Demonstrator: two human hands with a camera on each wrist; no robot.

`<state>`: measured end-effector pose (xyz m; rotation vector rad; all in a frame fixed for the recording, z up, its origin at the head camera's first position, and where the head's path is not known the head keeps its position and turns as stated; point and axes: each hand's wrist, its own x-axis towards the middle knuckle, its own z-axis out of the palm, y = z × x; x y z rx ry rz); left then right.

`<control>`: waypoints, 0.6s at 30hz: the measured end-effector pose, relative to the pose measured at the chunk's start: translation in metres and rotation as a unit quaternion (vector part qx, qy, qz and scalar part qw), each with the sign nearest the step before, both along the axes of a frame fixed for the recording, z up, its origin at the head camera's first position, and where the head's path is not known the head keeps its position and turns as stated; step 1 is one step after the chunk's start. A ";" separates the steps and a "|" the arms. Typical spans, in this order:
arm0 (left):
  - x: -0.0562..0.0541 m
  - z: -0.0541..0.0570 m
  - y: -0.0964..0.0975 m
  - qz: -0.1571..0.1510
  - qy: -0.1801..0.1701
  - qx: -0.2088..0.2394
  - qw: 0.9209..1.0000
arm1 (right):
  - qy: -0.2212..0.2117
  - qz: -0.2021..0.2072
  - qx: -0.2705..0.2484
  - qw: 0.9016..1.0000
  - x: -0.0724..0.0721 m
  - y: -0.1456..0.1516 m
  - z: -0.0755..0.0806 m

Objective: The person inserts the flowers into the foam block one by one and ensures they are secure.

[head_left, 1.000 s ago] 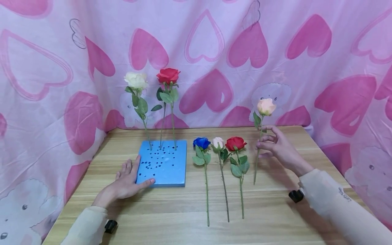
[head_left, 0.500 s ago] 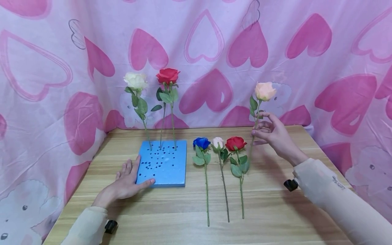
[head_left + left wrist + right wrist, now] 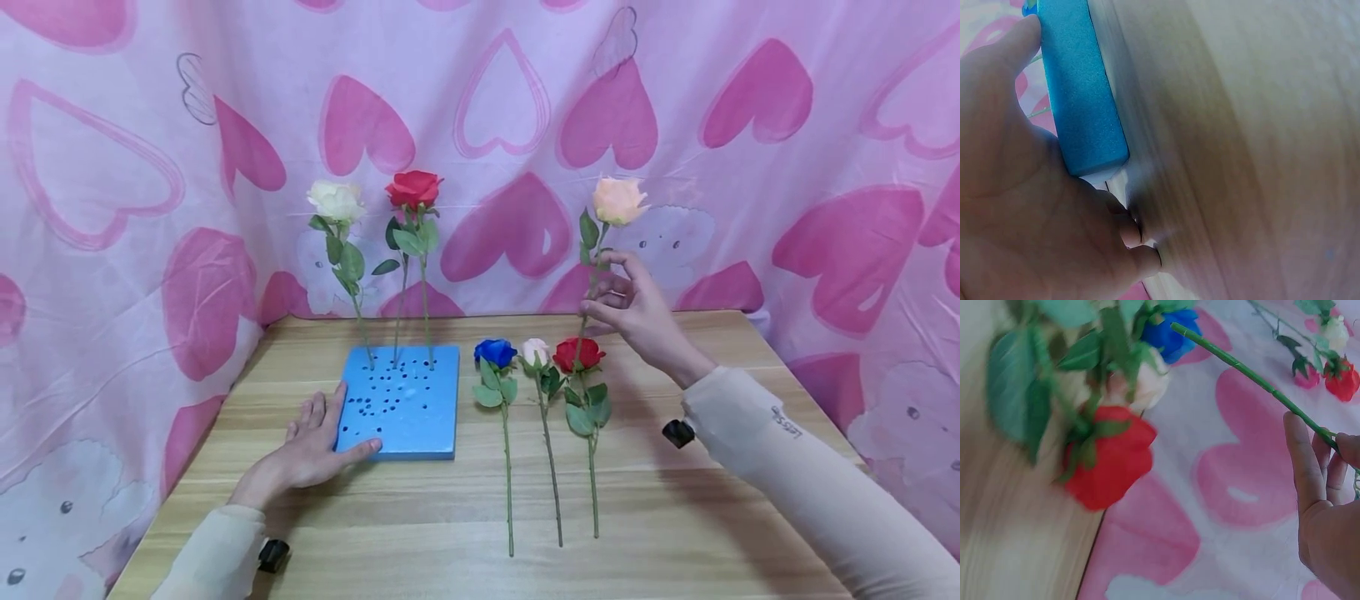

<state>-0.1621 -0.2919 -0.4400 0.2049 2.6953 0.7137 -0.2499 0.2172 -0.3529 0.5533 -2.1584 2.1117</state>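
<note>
My right hand [image 3: 637, 312] pinches the green stem of a peach rose [image 3: 619, 200], held upright above the table behind the lying red rose [image 3: 578, 354]. In the right wrist view the stem's bare lower end [image 3: 1235, 361] sticks out past the fingers. My left hand [image 3: 307, 446] rests against the left side and front corner of a blue foam block [image 3: 438, 417] pierced with many holes, its fingers extended and thumb on the front edge. Standing in the block's back holes are a white rose [image 3: 335, 202], a red rose [image 3: 415, 190] and another stem, its bloom mostly hidden.
Right of the block, a blue rose [image 3: 495, 352], a pale pink rose [image 3: 536, 353] and the red rose lie side by side, stems toward the front. A pink heart-print curtain [image 3: 502, 92] hangs behind the wooden table [image 3: 420, 533].
My right hand has raised the peach rose and carried it leftward, from right of the lying roses to above the red one. The left hand stays at the block.
</note>
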 end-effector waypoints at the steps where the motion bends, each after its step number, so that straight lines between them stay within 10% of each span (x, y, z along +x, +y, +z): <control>1: 0.000 0.000 0.000 0.000 0.000 0.000 1.000 | 0.002 0.006 -0.001 1.000 -0.001 -0.005 0.002; 18: -0.001 -0.002 -0.001 -0.001 0.005 -0.001 1.000 | 0.028 0.065 0.015 0.997 -0.015 -0.082 0.020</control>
